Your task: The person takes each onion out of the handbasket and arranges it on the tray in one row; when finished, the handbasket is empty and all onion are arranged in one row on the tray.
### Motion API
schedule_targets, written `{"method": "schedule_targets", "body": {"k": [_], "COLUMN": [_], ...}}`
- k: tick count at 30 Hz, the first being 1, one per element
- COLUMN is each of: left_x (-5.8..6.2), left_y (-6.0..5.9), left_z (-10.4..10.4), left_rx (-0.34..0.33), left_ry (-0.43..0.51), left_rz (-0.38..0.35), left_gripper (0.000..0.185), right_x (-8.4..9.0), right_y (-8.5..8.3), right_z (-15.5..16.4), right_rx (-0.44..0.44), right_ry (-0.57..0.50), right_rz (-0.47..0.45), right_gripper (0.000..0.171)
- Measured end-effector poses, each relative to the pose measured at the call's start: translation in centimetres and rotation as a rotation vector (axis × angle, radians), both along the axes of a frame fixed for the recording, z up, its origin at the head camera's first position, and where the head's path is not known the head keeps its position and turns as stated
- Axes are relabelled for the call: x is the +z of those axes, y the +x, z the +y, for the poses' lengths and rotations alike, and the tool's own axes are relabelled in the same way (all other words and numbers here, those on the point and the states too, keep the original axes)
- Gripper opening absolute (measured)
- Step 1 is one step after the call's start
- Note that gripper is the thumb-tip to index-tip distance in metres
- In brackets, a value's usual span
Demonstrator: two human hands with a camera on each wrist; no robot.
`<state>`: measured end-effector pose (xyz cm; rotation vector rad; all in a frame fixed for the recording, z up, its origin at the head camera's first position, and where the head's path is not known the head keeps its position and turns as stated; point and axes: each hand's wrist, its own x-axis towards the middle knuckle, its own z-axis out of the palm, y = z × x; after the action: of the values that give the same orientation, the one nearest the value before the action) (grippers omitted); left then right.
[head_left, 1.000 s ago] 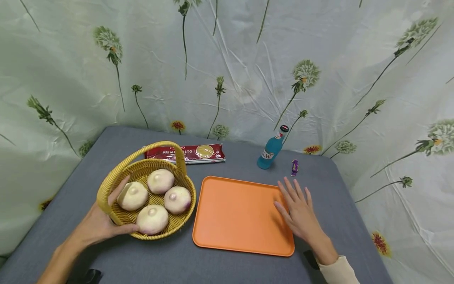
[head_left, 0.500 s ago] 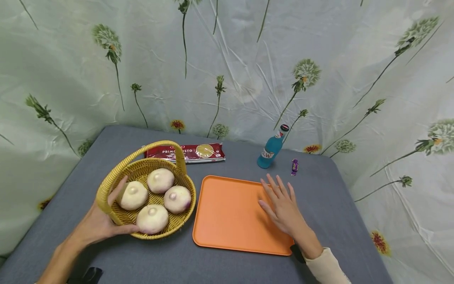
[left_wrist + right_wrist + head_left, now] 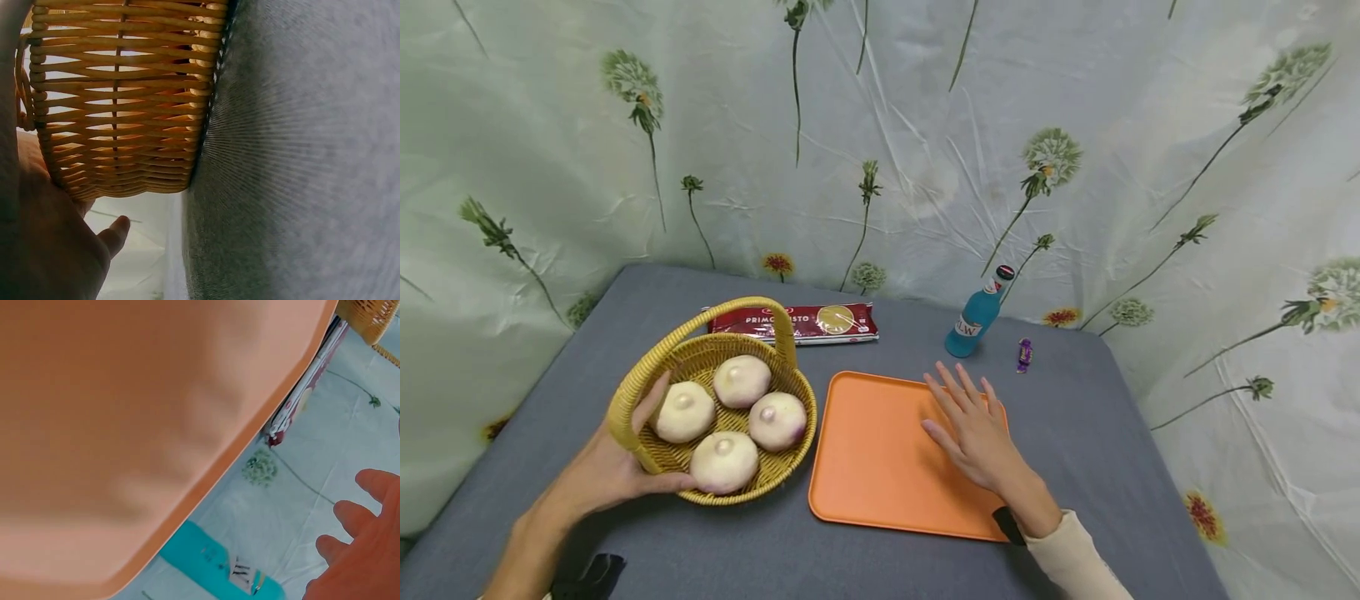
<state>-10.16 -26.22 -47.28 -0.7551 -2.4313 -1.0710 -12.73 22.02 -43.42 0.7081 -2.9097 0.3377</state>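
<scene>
A yellow wicker basket (image 3: 775,479) with a hoop handle holds several pale round buns (image 3: 777,419). My left hand (image 3: 625,468) grips its near left rim, thumb inside and fingers curled under the front wall. In the left wrist view the basket wall (image 3: 125,100) fills the top left beside my left hand (image 3: 56,244). My right hand (image 3: 970,425) hovers flat, fingers spread, over the right half of an orange tray (image 3: 872,467) and holds nothing. The right wrist view shows the tray (image 3: 125,412) close up and my right hand's fingertips (image 3: 356,550).
A red pasta pack (image 3: 793,323) lies behind the basket. A blue bottle (image 3: 973,317) stands behind the tray, a purple candy (image 3: 1023,354) to its right. The grey table (image 3: 775,550) is backed by a flowered cloth; its right edge drops off past the tray.
My right hand has slid left, from the tray's right edge to over its right half. The left hand and the basket have stayed put.
</scene>
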Motion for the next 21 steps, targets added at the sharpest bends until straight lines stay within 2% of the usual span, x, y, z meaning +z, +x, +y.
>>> {"method": "schedule_targets", "body": {"k": [6, 14, 21], "left_x": [-0.2, -0.4, -0.4], "left_y": [0.0, 0.0, 0.1], "left_z": [0.0, 0.1, 0.1], "left_rx": [-0.018, -0.010, -0.015], "left_ry": [0.042, 0.036, 0.064], "left_rz": [-0.047, -0.027, -0.069], "left_gripper": [0.146, 0.146, 0.147], "right_x": [0.2, 0.7, 0.9], "right_y": [-0.1, -0.4, -0.9], "right_z": [-1.3, -2.5, -3.6], "right_rx": [0.040, 0.088, 0.149], "right_ry": [-0.027, -0.030, -0.024], "right_rz": [-0.042, -0.054, -0.063], "right_gripper": [0.063, 0.062, 0.063]}}
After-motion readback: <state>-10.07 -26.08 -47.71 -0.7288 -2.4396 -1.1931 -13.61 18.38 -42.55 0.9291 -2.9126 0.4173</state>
